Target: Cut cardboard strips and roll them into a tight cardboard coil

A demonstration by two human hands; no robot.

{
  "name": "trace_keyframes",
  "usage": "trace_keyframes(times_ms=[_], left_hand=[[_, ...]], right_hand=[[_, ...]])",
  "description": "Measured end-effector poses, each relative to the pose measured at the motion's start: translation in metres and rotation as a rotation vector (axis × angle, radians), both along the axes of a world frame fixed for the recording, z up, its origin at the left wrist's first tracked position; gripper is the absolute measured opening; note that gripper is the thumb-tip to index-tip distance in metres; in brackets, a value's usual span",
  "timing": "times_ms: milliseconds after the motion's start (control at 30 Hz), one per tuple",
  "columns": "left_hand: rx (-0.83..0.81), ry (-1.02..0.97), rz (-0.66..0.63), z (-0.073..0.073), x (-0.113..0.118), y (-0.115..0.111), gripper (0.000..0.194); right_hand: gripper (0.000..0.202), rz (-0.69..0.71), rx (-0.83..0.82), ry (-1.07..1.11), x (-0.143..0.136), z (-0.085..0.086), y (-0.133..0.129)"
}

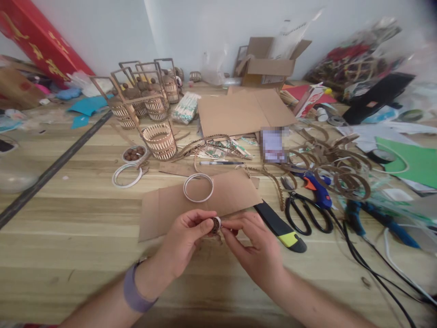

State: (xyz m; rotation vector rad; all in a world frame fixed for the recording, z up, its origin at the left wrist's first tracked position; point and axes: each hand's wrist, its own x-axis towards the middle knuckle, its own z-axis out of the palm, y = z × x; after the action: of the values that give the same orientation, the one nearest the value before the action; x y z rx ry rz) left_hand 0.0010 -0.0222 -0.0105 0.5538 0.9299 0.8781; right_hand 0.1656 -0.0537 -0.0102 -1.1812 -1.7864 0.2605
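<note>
Between my two hands is a small brown coil of cardboard strip (215, 225) with a pale edge. The fingers and thumb of my left hand (187, 237) are closed on its left side. My right hand (254, 241) pinches at its right side, its fingertips touching the coil or a strip end too small to make out. Both hands are just over the near edge of a flat cardboard piece (164, 205). On that piece, beyond my hands, lies a white ring of tape (198, 200).
Right of my hands are a black-and-yellow cutter (290, 239), black-handled scissors (309, 221), a blue glue gun (319, 189) and cables. Further back stand small slatted baskets (160, 142), a bowl of brown balls (134, 154), curled cardboard strips (355, 182) and an open carton (269, 67).
</note>
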Motion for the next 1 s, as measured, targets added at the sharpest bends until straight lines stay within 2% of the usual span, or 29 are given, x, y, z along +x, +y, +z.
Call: trace_keyframes(times_ms=[633, 1000], left_hand=[[0.021, 0.048, 0.018, -0.0049, 0.0019, -0.0016, 0.041], [0.016, 0.037, 0.011, -0.0042, 0.0030, -0.0048, 0.039]], right_hand=[[0.012, 0.011, -0.109, 0.072, -0.0022, -0.0061, -0.0008], [0.014, -0.013, -0.065, -0.003, -0.0034, -0.0072, -0.0008]])
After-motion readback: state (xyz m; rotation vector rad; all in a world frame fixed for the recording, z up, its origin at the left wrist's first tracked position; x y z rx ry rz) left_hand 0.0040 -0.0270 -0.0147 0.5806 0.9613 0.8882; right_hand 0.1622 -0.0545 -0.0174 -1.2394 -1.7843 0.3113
